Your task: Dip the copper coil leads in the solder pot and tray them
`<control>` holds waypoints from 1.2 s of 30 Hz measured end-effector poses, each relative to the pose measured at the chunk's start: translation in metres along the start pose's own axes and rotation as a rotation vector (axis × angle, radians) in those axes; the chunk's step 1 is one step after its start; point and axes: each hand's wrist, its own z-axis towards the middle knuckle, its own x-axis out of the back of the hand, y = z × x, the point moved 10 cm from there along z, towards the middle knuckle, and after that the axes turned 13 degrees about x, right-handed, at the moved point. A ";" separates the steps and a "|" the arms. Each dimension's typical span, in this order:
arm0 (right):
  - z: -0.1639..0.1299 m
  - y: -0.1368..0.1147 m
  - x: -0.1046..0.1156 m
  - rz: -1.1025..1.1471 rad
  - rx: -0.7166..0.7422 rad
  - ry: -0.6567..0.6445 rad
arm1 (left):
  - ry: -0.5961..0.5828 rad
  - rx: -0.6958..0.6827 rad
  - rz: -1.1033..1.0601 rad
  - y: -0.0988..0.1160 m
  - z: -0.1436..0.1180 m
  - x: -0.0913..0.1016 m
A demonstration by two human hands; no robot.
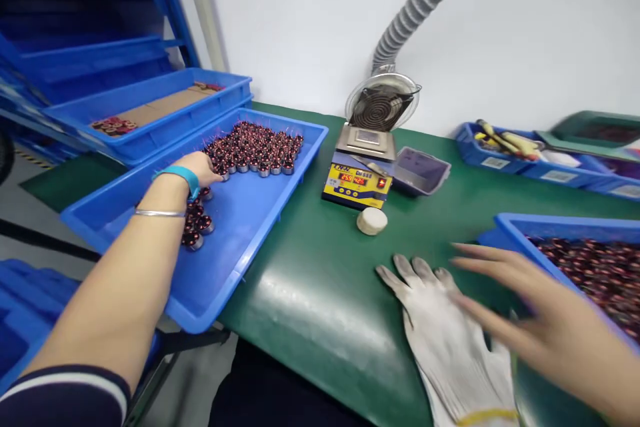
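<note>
My left hand [200,167] reaches into a blue tray [235,247] on the left and rests among several small wound coils [255,147] with red-brown windings. Its fingers curl over the coils; whether it grips one I cannot tell. A teal band and a thin bangle sit on that wrist. My right hand [545,313] hovers open, fingers spread, above a white work glove [445,340] lying flat on the green table mat. It holds nothing. Just right of it stands a second blue tray [515,227] filled with more coils [600,273].
A yellow solder pot with a red digital display [357,180] stands mid-table under a grey extraction hose [420,0]. A small grey tray [420,170] and a round white block [371,221] sit beside it. Blue bins with tools [505,147] line the back right; blue shelving [90,40] stands left.
</note>
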 end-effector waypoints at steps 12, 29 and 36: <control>0.054 -0.115 -0.183 0.459 0.400 -0.338 | 0.139 0.086 -0.109 0.004 0.016 -0.040; 0.070 -0.061 -0.101 0.532 0.078 0.362 | -0.243 -0.559 -0.870 0.170 -0.190 -0.029; 0.085 -0.030 -0.099 0.879 -0.119 0.390 | -0.568 -0.468 -1.061 0.172 -0.172 -0.056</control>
